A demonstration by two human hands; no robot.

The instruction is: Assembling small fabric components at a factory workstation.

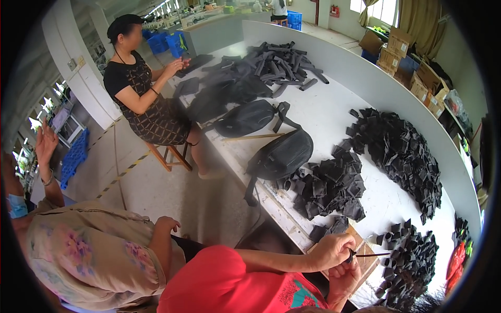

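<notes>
At the table's near right corner, my left hand (330, 252) and my right hand (344, 279) come together. Between their closed fingers is a small black fabric piece (351, 255). A thin dark rod (373, 255) juts from it to the right; the fingers partly hide where the two meet. Under my hands lies a wooden board (367, 267). A pile of small curled black pieces (409, 258) spreads beside the board on the right. Flat black fabric pieces (334, 185) are heaped beyond my left hand.
Another black heap (399, 156) lies along the white raised edge (360, 86). Two black bags (282, 153) and a wooden stick (253, 137) rest farther left. Black strips (282, 62) cover the far end. A seated co-worker (143, 88) and a person in floral clothing (94, 250) are on the left.
</notes>
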